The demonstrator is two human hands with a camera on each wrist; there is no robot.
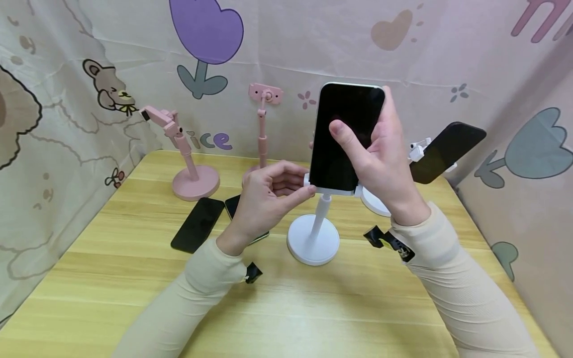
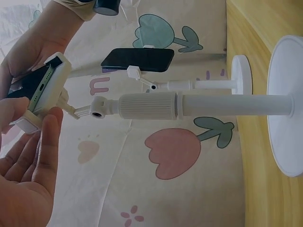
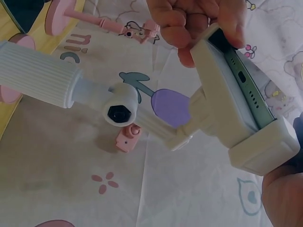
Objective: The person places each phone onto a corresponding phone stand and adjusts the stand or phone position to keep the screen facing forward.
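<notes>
My right hand (image 1: 382, 159) holds a black-screened phone (image 1: 331, 149), with the thumb lying on the screen and the fingers round its far side and back. The phone sits upright in the clamp (image 3: 262, 151) of a white phone stand (image 1: 313, 243). My left hand (image 1: 264, 201) pinches the clamp's left end between thumb and fingers. From the left wrist view, the stand's ribbed pole (image 2: 147, 106) and hinged arm lead to the clamp. The phone's green bottom edge (image 3: 248, 85) with its port shows between the clamp ends in the right wrist view.
Two pink phone stands (image 1: 195, 183) stand at the back left without phones. Another white stand (image 1: 375, 201), at the right, carries a tilted phone (image 1: 447, 151). On the wooden table (image 1: 112, 278) lie a dark phone (image 1: 198, 224) and a second one (image 1: 232, 205), partly behind my left hand.
</notes>
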